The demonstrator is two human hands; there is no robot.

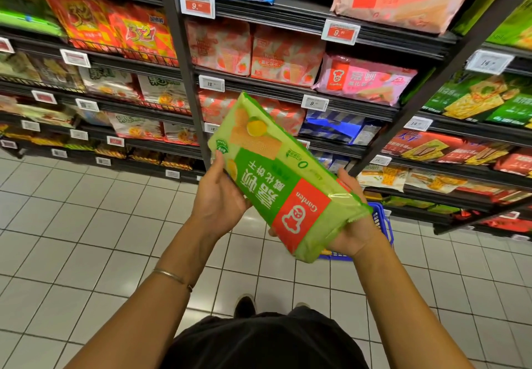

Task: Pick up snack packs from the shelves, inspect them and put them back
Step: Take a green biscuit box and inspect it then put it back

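Shop: price-tagged snack shelves [288, 86].

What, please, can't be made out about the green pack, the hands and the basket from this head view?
- Green pack: its back face is turned away; the small print is too small to read.
- Right hand: most of its fingers are hidden behind the pack.
- Left hand: its fingertips are hidden under the pack's edge.
- Blue basket: mostly covered by the pack and right hand; contents not visible.
- Price tags: several are blurred.
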